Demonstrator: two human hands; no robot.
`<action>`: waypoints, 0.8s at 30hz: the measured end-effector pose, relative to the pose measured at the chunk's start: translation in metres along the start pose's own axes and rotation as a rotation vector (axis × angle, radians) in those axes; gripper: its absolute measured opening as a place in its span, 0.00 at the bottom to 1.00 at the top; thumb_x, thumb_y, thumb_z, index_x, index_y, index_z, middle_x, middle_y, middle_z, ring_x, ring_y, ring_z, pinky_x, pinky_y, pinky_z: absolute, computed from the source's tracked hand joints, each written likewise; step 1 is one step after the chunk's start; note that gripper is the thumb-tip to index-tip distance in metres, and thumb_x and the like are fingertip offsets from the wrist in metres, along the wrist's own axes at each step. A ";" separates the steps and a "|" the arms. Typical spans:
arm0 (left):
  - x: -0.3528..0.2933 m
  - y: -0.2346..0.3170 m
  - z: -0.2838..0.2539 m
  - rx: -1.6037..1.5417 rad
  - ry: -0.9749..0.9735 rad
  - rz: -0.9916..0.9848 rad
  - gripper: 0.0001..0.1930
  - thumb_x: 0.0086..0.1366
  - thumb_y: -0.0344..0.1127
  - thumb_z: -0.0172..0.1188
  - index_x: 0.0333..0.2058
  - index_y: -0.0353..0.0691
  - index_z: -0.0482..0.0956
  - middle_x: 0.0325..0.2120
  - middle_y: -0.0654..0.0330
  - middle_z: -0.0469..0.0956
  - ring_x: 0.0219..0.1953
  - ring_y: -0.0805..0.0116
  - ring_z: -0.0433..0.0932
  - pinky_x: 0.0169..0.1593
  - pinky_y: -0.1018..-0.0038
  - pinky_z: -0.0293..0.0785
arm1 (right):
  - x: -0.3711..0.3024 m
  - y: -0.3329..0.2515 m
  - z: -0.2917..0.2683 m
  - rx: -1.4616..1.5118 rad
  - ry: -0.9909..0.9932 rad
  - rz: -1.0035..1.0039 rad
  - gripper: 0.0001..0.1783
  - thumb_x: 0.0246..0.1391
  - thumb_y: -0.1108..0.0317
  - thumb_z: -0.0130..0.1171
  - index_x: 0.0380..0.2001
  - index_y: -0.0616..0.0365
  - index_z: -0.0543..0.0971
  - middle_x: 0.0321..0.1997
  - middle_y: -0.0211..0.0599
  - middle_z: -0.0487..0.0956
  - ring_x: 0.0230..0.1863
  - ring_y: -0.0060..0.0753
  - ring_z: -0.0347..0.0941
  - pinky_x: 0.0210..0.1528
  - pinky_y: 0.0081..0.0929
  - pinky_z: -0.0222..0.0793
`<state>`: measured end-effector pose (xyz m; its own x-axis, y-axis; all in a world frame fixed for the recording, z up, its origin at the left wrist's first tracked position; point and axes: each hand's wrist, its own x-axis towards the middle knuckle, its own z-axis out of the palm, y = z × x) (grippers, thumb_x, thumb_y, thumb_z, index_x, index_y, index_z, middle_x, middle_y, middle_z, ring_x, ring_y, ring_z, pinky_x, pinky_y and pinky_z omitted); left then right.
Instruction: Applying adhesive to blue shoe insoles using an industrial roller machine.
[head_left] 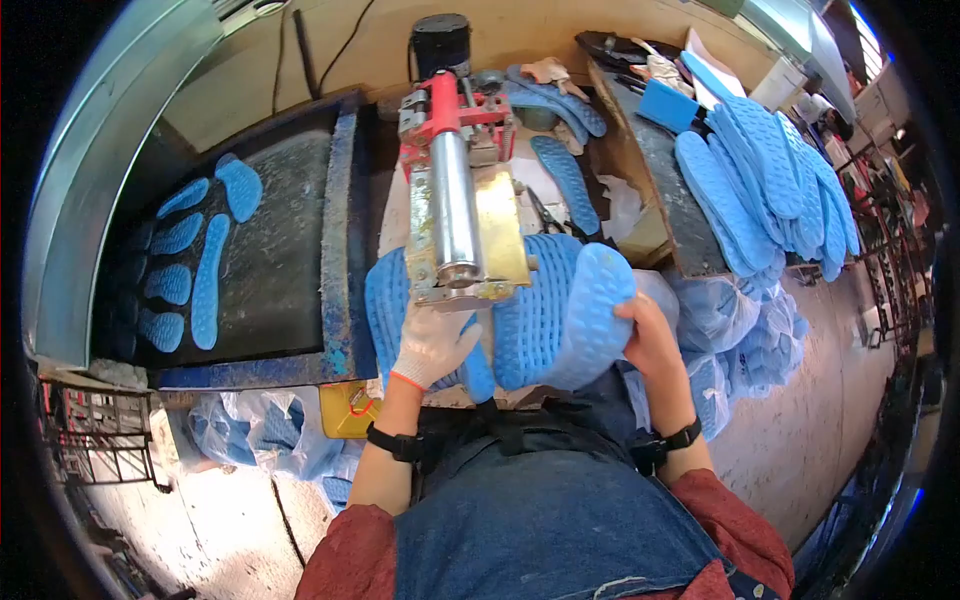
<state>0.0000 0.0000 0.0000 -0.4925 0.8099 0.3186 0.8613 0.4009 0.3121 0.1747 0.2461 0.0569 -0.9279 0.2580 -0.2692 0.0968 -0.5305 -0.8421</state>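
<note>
My right hand [655, 335], bare, grips the right edge of a light blue shoe sole [598, 300] with a bumpy surface. This sole stands at the end of a packed row of blue soles [535, 300] in front of me. My left hand [435, 345], in a white knit glove, reaches in below the front of a roller machine [455, 200] with a shiny metal cylinder and red frame. Its thumb points right, beside a narrow blue sole [478, 372]; the machine's plate hides its other fingertips. More blue soles [385, 295] stand left of that hand.
A dark conveyor belt [275, 240] on the left carries several blue soles. On the right bench [690, 245] lies a pile of blue soles [770, 180] near a blue box [667, 105]. Filled plastic bags [715, 320] stand below. Scissors [543, 212] lie beside the machine.
</note>
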 end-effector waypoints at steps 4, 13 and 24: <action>0.000 0.002 0.008 -0.286 0.048 0.079 0.20 0.54 0.36 0.59 0.48 0.44 0.77 0.46 0.52 0.76 0.52 0.53 0.71 0.57 0.55 0.62 | 0.001 0.022 -0.033 0.159 0.111 -0.070 0.24 0.50 0.67 0.56 0.52 0.61 0.72 0.48 0.37 0.77 0.46 0.33 0.75 0.52 0.35 0.71; -0.061 0.011 -0.064 -0.207 0.339 -0.172 0.14 0.53 0.30 0.58 0.40 0.37 0.76 0.40 0.52 0.74 0.42 0.53 0.74 0.45 0.62 0.73 | 0.065 0.056 -0.063 0.074 0.130 -0.027 0.31 0.56 0.57 0.50 0.60 0.63 0.64 0.61 0.45 0.67 0.61 0.46 0.64 0.62 0.43 0.62; -0.062 -0.048 -0.081 0.040 0.420 -0.626 0.12 0.65 0.41 0.46 0.34 0.44 0.76 0.30 0.56 0.73 0.37 0.56 0.74 0.38 0.64 0.73 | 0.106 0.099 -0.045 -1.312 0.236 -0.450 0.28 0.56 0.55 0.55 0.56 0.59 0.69 0.58 0.49 0.70 0.58 0.52 0.65 0.61 0.46 0.60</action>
<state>-0.0209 -0.1036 0.0376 -0.8906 0.1982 0.4093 0.4053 0.7541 0.5168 0.1021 0.2573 -0.0756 -0.9003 0.3985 0.1752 0.1940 0.7276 -0.6580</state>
